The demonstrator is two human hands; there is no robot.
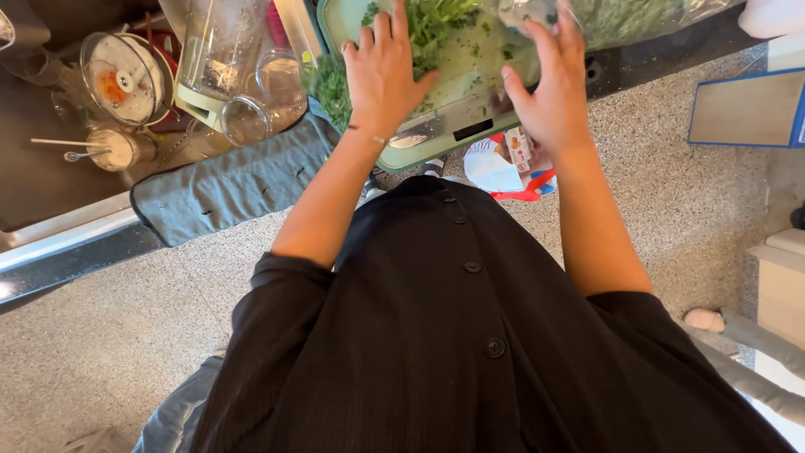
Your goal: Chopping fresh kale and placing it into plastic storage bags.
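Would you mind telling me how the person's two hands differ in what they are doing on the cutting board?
The left hand lies flat, palm down, on the chopped herbs; the right hand is curled at the edge of a clear plastic bag. The left hand's wrist carries a thin bracelet; the right hand's is bare. Both reach over the pale green cutting board.

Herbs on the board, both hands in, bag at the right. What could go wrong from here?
1. The cutting board overhangs the counter edge; pressure from the left hand could tip it.
2. Chopped herbs may spill onto the floor.
3. The right hand touches the clear bag, which might slide off.
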